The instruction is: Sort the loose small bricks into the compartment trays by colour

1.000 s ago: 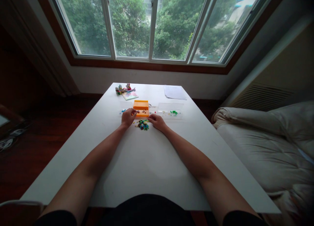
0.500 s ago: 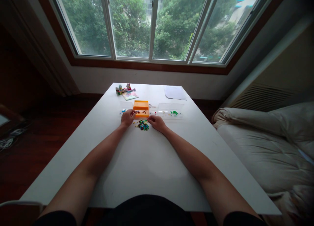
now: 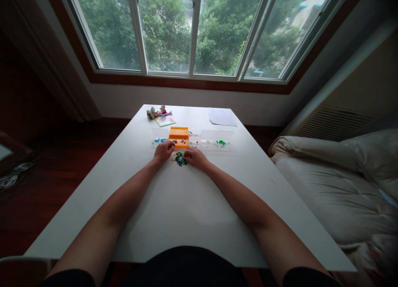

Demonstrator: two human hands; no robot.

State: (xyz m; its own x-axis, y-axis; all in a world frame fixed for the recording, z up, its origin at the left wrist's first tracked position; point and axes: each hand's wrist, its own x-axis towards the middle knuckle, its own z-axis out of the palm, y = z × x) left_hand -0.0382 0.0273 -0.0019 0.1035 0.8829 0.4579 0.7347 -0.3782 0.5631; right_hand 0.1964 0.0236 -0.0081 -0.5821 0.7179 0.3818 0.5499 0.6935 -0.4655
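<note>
The white table (image 3: 186, 208) stands in front of a wide window (image 3: 168, 34); a pale sofa (image 3: 311, 187) is at its right. The orange case (image 3: 178, 132) lies open on the table's far half, lid toward the window, each half's long axis running left to right. The brick pile (image 3: 180, 159) lies just on its near side; its long axis cannot be determined. The left hand (image 3: 163, 151) is at the case's near left corner, the right hand (image 3: 196, 158) at the pile's right edge. Both have fingers drawn narrow; whether either grips a piece cannot be determined.
</note>
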